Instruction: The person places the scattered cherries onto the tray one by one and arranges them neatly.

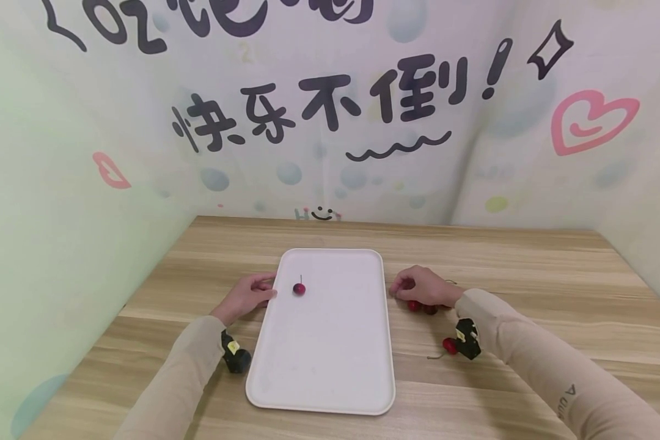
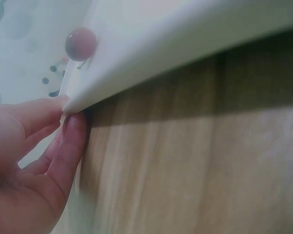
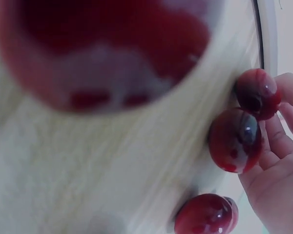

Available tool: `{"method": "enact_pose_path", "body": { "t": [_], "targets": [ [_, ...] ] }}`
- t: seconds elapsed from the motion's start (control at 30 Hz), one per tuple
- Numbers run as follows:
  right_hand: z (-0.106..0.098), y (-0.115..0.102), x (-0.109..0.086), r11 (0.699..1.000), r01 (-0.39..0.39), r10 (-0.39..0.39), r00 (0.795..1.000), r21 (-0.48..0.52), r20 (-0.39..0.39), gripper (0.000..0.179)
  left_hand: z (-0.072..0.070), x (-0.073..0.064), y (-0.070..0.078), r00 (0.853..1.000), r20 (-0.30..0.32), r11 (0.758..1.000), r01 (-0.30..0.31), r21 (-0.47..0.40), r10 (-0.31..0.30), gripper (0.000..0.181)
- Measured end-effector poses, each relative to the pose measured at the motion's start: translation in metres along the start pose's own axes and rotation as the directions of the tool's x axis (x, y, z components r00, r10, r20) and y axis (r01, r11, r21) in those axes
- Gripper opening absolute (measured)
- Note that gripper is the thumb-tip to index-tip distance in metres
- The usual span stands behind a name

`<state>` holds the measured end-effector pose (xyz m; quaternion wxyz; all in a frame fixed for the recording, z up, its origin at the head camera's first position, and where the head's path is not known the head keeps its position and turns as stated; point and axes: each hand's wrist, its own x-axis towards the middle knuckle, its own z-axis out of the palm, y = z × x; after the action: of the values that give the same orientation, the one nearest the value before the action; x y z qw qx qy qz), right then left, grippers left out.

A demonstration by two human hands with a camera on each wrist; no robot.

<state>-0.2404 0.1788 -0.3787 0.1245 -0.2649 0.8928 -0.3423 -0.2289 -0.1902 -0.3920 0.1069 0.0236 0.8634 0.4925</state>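
Observation:
A white rectangular tray (image 1: 330,348) lies on the wooden table, with one dark red cherry (image 1: 299,289) in its upper left part, stem up. My left hand (image 1: 247,296) pinches the tray's left edge; in the left wrist view the thumb lies above the rim and fingers below. Just right of the tray, my right hand (image 1: 422,286) has bent fingers beside a cherry (image 3: 258,93). A second cherry (image 3: 235,140) touches that one. The head view hides the fingertips' contact, so I cannot tell whether they grip a cherry or stem.
Another cherry (image 3: 206,214) lies beyond the touching pair. Nearest the right wrist camera, a large blurred cherry (image 3: 102,53) fills the corner; in the head view a stemmed cherry (image 1: 449,346) lies beside the wrist device (image 1: 467,339). A printed cloth wall (image 1: 330,177) stands behind the table.

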Motion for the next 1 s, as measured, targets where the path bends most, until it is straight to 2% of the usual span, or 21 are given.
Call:
{"method": "enact_pose_path", "body": {
  "t": [0.37, 0.63, 0.83, 1.0],
  "targets": [
    [-0.006, 0.004, -0.004, 0.999, 0.016, -0.016, 1.000, 0.030, -0.001, 0.011, -0.001, 0.000, 0.000, 1.000, -0.004, 1.000, -0.004, 0.007, 0.004, 0.044],
    [-0.010, 0.003, -0.010, 0.999, 0.040, -0.038, 0.999, 0.036, -0.031, 0.012, 0.000, 0.000, 0.000, 1.000, -0.004, 0.999, 0.007, 0.036, -0.007, 0.044],
    [-0.013, -0.001, -0.014, 0.999, -0.018, 0.020, 0.997, 0.031, -0.076, 0.014, 0.000, 0.001, -0.001, 1.000, -0.005, 0.999, 0.011, 0.037, -0.011, 0.044],
    [-0.017, -0.005, -0.013, 0.992, -0.046, 0.057, 0.995, 0.121, -0.084, 0.017, 0.000, 0.001, -0.002, 1.000, -0.008, 0.999, 0.011, 0.031, -0.011, 0.044]
  ]
}}
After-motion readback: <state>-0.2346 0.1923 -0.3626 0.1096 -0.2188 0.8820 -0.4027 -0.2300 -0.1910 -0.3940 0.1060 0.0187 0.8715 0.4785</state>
